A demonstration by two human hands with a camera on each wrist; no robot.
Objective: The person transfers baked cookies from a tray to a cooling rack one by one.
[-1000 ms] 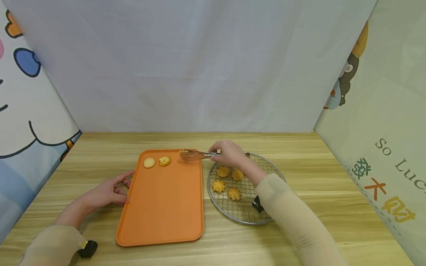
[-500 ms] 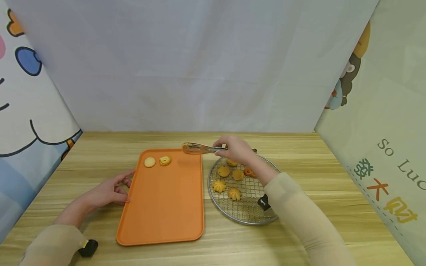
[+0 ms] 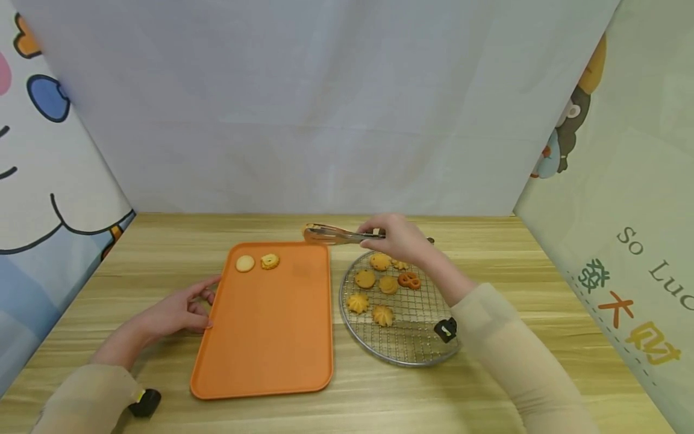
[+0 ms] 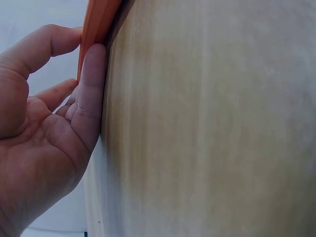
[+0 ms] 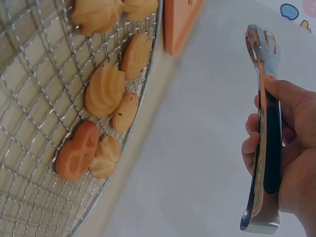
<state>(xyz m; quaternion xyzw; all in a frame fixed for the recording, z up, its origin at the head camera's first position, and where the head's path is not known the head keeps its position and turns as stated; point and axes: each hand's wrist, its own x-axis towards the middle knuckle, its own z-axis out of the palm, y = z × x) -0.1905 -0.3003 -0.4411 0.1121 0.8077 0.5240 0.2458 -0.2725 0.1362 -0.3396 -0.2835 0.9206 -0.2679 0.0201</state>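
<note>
Right hand (image 3: 398,238) grips tongs (image 5: 272,148); rack (image 3: 401,340) beside tray (image 3: 268,337).

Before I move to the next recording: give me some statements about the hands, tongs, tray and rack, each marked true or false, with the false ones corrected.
1. The right hand holds the tongs. True.
2. The left hand touches the tray. True.
3. The pretzel lies on the tray. False: the pretzel lies on the rack.
4. The rack is square. False: it is round.
5. In the head view, the tray is left of the rack. True.
6. The tongs rest on the rack. False: they are held up, apart from it.
</note>
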